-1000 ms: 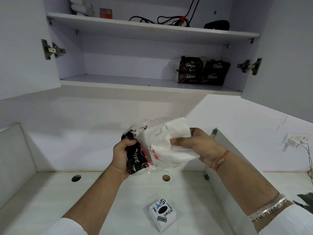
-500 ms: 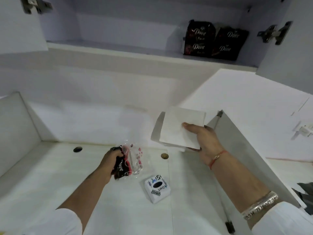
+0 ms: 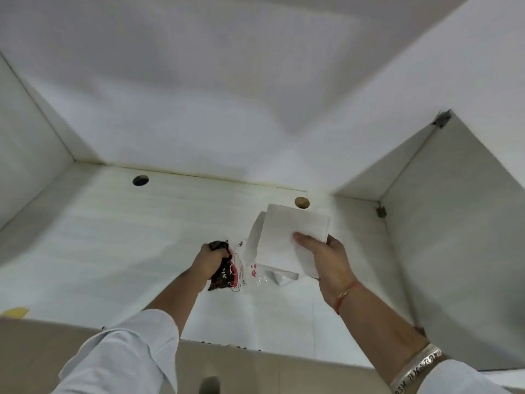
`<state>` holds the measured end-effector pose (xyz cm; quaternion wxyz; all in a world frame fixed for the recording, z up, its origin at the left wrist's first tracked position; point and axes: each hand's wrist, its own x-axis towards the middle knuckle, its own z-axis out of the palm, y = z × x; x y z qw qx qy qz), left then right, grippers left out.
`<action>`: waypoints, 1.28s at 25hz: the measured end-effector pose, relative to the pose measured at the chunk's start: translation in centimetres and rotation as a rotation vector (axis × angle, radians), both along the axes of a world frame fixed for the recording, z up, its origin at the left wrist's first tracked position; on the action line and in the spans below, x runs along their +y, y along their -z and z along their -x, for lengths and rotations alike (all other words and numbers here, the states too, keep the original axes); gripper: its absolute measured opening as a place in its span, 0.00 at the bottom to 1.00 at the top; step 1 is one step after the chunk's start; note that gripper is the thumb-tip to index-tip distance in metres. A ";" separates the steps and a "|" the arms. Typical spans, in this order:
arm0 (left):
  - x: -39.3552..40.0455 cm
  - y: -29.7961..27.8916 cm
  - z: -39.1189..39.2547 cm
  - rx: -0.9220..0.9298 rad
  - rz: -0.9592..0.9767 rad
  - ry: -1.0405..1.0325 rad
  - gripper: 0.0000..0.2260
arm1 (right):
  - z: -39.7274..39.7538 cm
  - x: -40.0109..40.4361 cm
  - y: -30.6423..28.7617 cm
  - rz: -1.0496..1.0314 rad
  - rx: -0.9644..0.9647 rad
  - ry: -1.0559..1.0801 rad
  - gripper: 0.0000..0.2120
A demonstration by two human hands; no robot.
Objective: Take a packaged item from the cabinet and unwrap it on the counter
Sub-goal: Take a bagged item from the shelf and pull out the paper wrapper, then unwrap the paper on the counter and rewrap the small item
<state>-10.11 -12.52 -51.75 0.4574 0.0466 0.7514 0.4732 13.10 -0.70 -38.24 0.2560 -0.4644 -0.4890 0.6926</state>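
My left hand point(image 3: 211, 260) is shut on the crumpled dark wrapper point(image 3: 223, 275), low over the white counter point(image 3: 113, 251). A clear plastic part with red print point(image 3: 247, 275) trails from the wrapper to the right. My right hand point(image 3: 326, 260) holds a stack of white paper napkins point(image 3: 287, 240) flat, thumb on top, just right of the wrapper and above the counter. The lower napkin edges droop below the stack. The cabinet is out of view.
Two round holes pierce the counter near the back wall, an open one point(image 3: 140, 180) on the left and a plugged one point(image 3: 301, 202) behind the napkins. White side panels rise on the left point(image 3: 25, 155) and right point(image 3: 454, 237). A yellow scrap point(image 3: 15, 311) lies at the front left.
The view has tilted down, so the cabinet and the small printed box have left the picture. The napkins came out of the wrapper, and both hands have dropped lower toward the counter.
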 end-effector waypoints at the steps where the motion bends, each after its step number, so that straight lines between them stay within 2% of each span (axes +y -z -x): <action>1: 0.2 3.0 1.1 0.024 0.050 0.021 0.34 | 0.7 -0.3 1.2 0.010 -0.018 0.008 0.11; 2: 0.2 4.1 1.7 0.056 0.104 0.013 0.41 | 1.3 -0.5 2.3 0.021 -0.036 0.015 0.11; 3: 0.2 4.0 1.8 0.124 0.151 -0.006 0.42 | 1.8 -0.6 3.0 0.028 -0.048 0.018 0.10; 5: 0.1 -0.3 0.2 0.294 0.154 -0.076 0.37 | 2.4 -0.7 4.1 0.026 -0.064 0.014 0.10; 6: 0.2 -2.4 -0.5 0.276 0.049 -0.106 0.33 | 2.7 -0.6 4.2 0.026 -0.064 0.008 0.10; 8: 0.9 -6.7 -2.0 -0.041 -0.212 -0.094 0.25 | 2.9 -0.3 4.1 0.049 -0.046 -0.016 0.10; 10: 0.7 -9.7 -3.5 -0.228 -0.325 0.131 0.23 | 2.6 -0.1 3.8 0.090 -0.004 -0.082 0.13; 12: 0.4 -10.8 -4.3 -0.260 -0.360 0.263 0.26 | 2.1 0.1 3.4 0.104 0.032 -0.168 0.20; 14: -0.1 -11.3 -4.9 -0.241 -0.388 0.252 0.31 | 1.7 -0.3 2.8 0.091 0.007 -0.186 0.33; 16: -0.3 -11.5 -5.8 -0.209 -0.405 0.225 0.29 | 1.5 -1.2 2.0 0.135 0.014 -0.139 0.41; 19: -0.7 -12.1 -7.3 -0.301 -0.499 0.217 0.22 | 1.2 -2.8 1.3 0.190 0.008 -0.096 0.45; 22: -0.9 -13.0 -7.6 -0.333 -0.539 0.186 0.22 | 0.7 -3.6 0.3 0.211 -0.016 -0.073 0.39; 26: -1.4 -14.0 -7.1 -0.283 -0.620 0.207 0.27 | 0.2 -4.0 -1.5 0.135 0.052 -0.189 0.20; 29: -0.9 -15.0 -6.8 -0.114 -0.600 0.270 0.24 | 0.4 -3.9 -2.7 0.043 0.118 -0.170 0.16; 32: -0.4 -15.8 -6.8 -0.015 -0.470 0.366 0.21 | 0.7 -3.6 -3.2 0.010 0.102 -0.135 0.14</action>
